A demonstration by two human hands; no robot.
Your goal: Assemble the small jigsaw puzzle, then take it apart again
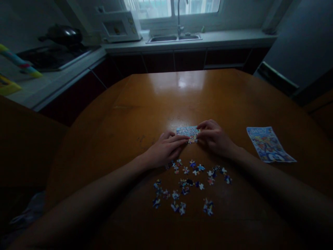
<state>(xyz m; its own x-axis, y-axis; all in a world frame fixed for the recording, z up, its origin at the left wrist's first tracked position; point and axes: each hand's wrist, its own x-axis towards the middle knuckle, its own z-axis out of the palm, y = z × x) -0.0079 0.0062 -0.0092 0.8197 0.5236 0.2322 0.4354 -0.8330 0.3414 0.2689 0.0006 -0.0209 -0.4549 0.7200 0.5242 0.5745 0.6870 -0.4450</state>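
A small, partly assembled jigsaw puzzle (pixel 186 131) lies on the table between my hands, light blue on top with yellow near its lower edge. My left hand (pixel 166 147) comes in from the left, its fingers stretched out and resting over the puzzle's lower left part. At the right edge is my right hand (pixel 214 137), fingers curled together and touching the puzzle; anything between the fingertips is hidden. Loose jigsaw pieces (pixel 175 194) are scattered in small groups below the hands, blue, white and pinkish, some overlapping.
A creased printed picture sheet (pixel 269 144) lies to the right on the wooden table (pixel 182 93). Behind stand a counter with a sink (pixel 174 38), a microwave (pixel 121 26), and a stove with a dark pan (pixel 63 34). The room is dim.
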